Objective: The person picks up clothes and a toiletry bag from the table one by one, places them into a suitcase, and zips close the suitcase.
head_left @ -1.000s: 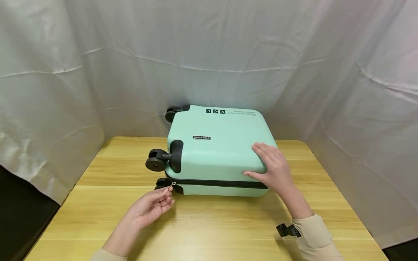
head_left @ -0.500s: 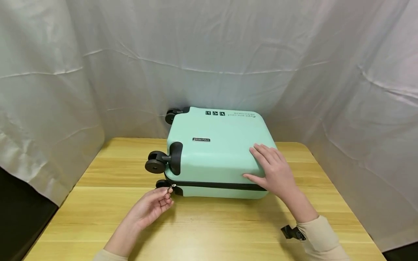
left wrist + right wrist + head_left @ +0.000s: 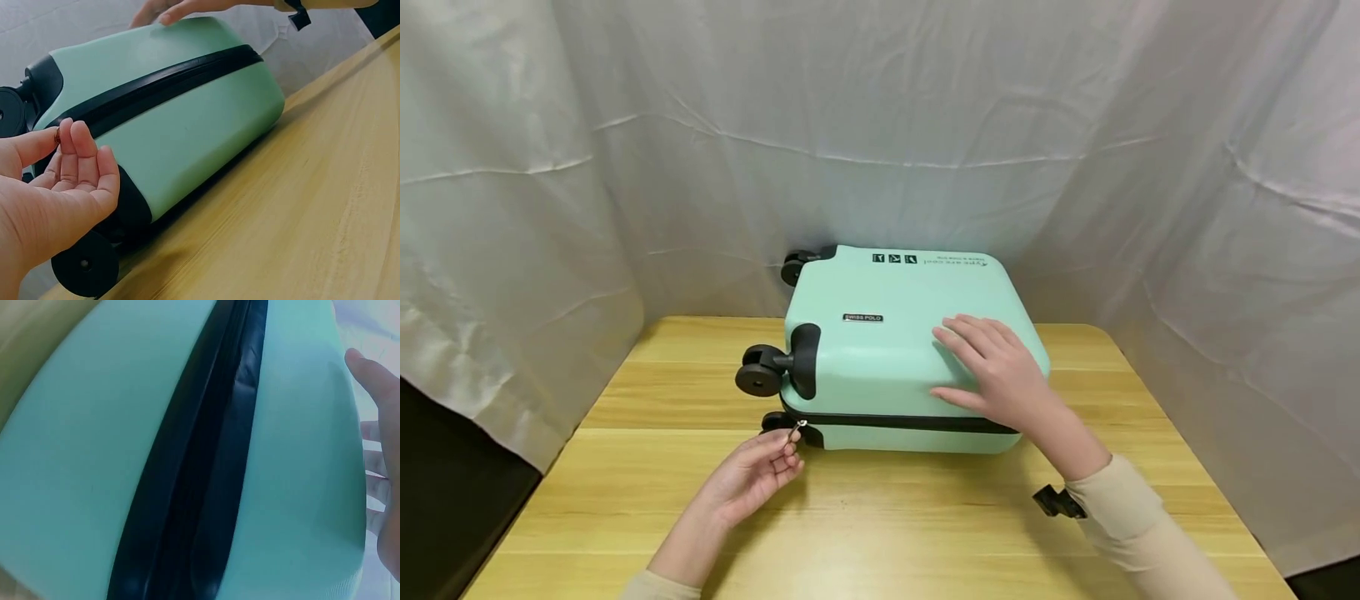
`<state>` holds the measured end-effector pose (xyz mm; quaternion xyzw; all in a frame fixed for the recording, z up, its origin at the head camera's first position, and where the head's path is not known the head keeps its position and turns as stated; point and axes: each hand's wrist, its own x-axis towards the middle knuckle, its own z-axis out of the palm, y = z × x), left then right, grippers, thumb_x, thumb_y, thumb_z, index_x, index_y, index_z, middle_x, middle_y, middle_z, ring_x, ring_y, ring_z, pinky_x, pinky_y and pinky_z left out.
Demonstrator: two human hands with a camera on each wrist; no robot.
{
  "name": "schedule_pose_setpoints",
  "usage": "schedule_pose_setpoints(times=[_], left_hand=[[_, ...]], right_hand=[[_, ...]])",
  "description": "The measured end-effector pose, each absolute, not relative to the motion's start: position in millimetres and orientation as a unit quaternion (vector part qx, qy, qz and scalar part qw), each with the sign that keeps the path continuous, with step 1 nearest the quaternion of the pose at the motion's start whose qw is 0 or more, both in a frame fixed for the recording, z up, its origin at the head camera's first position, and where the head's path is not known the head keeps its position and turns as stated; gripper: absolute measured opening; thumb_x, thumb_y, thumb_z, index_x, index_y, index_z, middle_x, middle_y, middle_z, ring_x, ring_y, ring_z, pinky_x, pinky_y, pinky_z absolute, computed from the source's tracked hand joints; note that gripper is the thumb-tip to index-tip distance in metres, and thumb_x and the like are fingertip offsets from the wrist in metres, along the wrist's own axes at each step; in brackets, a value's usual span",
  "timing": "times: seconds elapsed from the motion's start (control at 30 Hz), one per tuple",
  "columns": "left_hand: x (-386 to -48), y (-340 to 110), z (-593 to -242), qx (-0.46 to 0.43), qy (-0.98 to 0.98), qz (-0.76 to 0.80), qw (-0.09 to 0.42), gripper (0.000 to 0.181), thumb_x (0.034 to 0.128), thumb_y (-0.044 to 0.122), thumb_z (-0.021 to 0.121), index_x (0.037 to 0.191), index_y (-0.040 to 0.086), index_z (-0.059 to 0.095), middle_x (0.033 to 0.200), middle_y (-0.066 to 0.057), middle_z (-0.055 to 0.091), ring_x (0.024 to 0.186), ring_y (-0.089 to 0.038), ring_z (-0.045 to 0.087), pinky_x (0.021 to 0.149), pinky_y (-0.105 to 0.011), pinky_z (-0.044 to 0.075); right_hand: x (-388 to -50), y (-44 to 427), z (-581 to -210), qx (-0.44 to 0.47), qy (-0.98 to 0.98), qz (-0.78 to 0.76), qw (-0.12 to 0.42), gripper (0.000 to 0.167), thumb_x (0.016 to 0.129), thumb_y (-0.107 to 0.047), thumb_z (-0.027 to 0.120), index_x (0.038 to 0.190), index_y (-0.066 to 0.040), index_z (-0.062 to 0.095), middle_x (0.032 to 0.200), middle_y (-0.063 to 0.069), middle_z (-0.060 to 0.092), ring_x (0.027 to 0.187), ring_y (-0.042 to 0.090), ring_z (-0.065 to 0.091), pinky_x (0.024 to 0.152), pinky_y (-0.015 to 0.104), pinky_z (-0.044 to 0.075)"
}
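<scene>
A mint-green hard-shell suitcase [image 3: 910, 292] lies flat on the wooden table, its black wheels toward the left. Around its near side runs a black zipper band [image 3: 895, 422]. At the near left corner, my left hand [image 3: 748, 479] pinches a small metal zipper pull [image 3: 796, 429] between thumb and forefinger; the left wrist view shows the fingertips [image 3: 65, 128] largely covering it. My right hand [image 3: 1000, 375] lies over the near right part of the upper shell, fingers spread and fairly straight. In the right wrist view that hand [image 3: 384, 456] is at the shell's edge, partly cut off.
The wooden table [image 3: 880, 525] extends in front of the suitcase and to both sides. A pale curtain [image 3: 880, 125] hangs behind it and along the sides. Black wheels [image 3: 760, 371] stick out at the left. A black strap piece [image 3: 1058, 502] hangs at my right sleeve.
My right hand has shifted left along the upper shell, away from the right edge. My left hand keeps its pinch on the zipper pull, almost unmoved.
</scene>
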<state>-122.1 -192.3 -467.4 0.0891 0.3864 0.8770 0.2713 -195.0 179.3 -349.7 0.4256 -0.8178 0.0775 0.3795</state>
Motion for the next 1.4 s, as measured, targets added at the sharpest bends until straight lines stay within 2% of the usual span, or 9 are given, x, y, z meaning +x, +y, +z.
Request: schedule_pose_setpoints(times=[0.1, 0.2, 0.4, 0.6, 0.8, 1.1, 1.4], left_hand=[[-122, -191, -468, 0.087, 0.38, 0.881, 0.267, 0.037, 0.1038, 0.004, 0.031, 0.108, 0.01, 0.067, 0.094, 0.003, 0.067, 0.089, -0.008, 0.062, 0.096, -0.026, 0.051], [-120, -190, -468, 0.082, 0.375, 0.887, 0.258, 0.036, 0.1035, 0.004, 0.033, 0.107, 0.011, 0.068, 0.095, 0.003, 0.067, 0.09, -0.008, 0.062, 0.097, -0.026, 0.051], [-117, -187, -464, 0.064, 0.365, 0.899, 0.234, 0.037, 0.103, 0.004, 0.034, 0.104, 0.011, 0.07, 0.094, 0.003, 0.069, 0.088, -0.008, 0.062, 0.094, -0.026, 0.051], [-117, -184, -458, 0.049, 0.352, 0.907, 0.226, 0.039, 0.1034, 0.005, 0.034, 0.102, 0.01, 0.072, 0.089, 0.003, 0.07, 0.084, -0.008, 0.06, 0.089, -0.025, 0.051], [-116, -186, -458, 0.04, 0.325, 0.913, 0.242, 0.04, 0.1039, 0.006, 0.032, 0.101, 0.009, 0.071, 0.087, 0.004, 0.069, 0.081, -0.007, 0.059, 0.087, -0.023, 0.05], [-115, -191, -461, 0.039, 0.234, 0.934, 0.266, 0.039, 0.1046, 0.007, 0.028, 0.105, 0.003, 0.067, 0.088, 0.001, 0.068, 0.075, -0.008, 0.056, 0.086, -0.023, 0.048], [-113, -192, -456, 0.006, 0.143, 0.947, 0.286, 0.036, 0.1046, 0.007, 0.027, 0.107, -0.003, 0.062, 0.093, -0.004, 0.065, 0.079, -0.011, 0.055, 0.088, -0.024, 0.045]], right_hand=[[-196, 171, -351, 0.429, -0.824, 0.06, 0.367, 0.075, 0.084, -0.064, 0.061, 0.135, -0.01, 0.057, 0.132, 0.012, 0.061, 0.126, 0.032, 0.055, 0.104, 0.05, 0.043], [-197, 165, -354, 0.419, -0.83, 0.032, 0.366, 0.08, 0.083, -0.068, 0.059, 0.137, -0.009, 0.056, 0.133, 0.011, 0.061, 0.126, 0.03, 0.056, 0.104, 0.047, 0.044], [-201, 164, -363, 0.393, -0.817, 0.015, 0.422, 0.084, 0.085, -0.074, 0.048, 0.128, -0.004, 0.063, 0.126, 0.011, 0.068, 0.116, 0.028, 0.064, 0.095, 0.045, 0.051], [-207, 165, -368, 0.398, -0.792, 0.042, 0.462, 0.082, 0.084, -0.074, 0.05, 0.12, -0.002, 0.067, 0.117, 0.013, 0.071, 0.109, 0.03, 0.068, 0.088, 0.047, 0.054], [-208, 165, -368, 0.406, -0.79, 0.051, 0.456, 0.081, 0.082, -0.073, 0.055, 0.119, -0.002, 0.068, 0.116, 0.014, 0.072, 0.108, 0.031, 0.068, 0.087, 0.047, 0.054], [-205, 166, -368, 0.407, -0.789, 0.052, 0.458, 0.08, 0.084, -0.073, 0.053, 0.118, -0.002, 0.068, 0.114, 0.014, 0.072, 0.105, 0.031, 0.069, 0.086, 0.047, 0.054], [-205, 167, -368, 0.41, -0.788, 0.055, 0.457, 0.079, 0.083, -0.072, 0.055, 0.118, -0.002, 0.069, 0.112, 0.014, 0.073, 0.105, 0.03, 0.07, 0.086, 0.046, 0.055]])
